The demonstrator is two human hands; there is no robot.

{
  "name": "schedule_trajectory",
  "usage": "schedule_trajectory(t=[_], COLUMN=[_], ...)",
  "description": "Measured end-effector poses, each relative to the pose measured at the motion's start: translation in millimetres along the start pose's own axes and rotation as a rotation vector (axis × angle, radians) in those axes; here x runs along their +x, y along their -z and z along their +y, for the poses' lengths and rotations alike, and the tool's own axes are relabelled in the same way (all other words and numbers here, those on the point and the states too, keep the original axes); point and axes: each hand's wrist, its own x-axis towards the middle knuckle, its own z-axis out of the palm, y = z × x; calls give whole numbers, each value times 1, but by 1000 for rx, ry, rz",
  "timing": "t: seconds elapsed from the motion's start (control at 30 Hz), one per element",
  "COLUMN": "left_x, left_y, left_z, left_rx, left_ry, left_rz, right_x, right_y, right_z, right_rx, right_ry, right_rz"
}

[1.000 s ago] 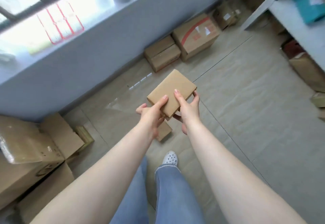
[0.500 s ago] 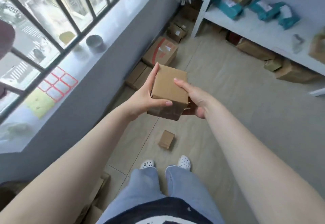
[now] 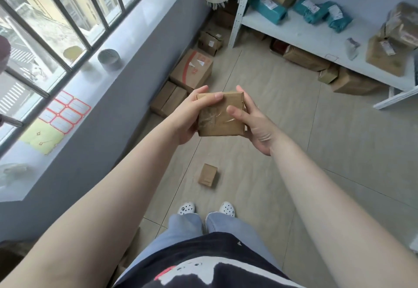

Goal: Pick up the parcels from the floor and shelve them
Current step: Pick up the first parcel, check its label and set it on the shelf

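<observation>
I hold a small brown cardboard parcel (image 3: 220, 115) with clear tape across it at chest height, between both hands. My left hand (image 3: 188, 115) grips its left side, thumb on top. My right hand (image 3: 251, 120) grips its right side, thumb on the taped face. A smaller brown parcel (image 3: 208, 174) lies on the tiled floor just ahead of my feet. The white shelf (image 3: 282, 29) stands at the upper right, carrying teal mailer bags (image 3: 316, 12) and brown boxes (image 3: 393, 45).
Several cardboard boxes (image 3: 192, 70) line the wall under the window sill (image 3: 95, 79) on the left. More boxes (image 3: 316, 61) sit under the shelf. A grey cup (image 3: 109, 59) and label sheets (image 3: 64, 112) rest on the sill.
My view has lifted from the floor toward the shelf. The parcel has turned in my hands, its taped face now up. The small parcel on the floor stays put.
</observation>
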Motion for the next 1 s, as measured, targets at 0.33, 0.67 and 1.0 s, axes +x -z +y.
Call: schedule_trajectory(t=[0.33,0.67,1.0], left_x=[-20,-31,-40], left_y=[2,4,4], left_z=[10,25,37], left_rx=[106,131,264], left_ry=[-71,217,140], left_rz=[-105,10,-121], right_x=[-14,-20,-22], right_y=[1,-19,-21], right_z=[-19,-34,-41], right_rx=[157,-127,-12], right_ry=[-89,-9,17], right_rz=[20,61,131])
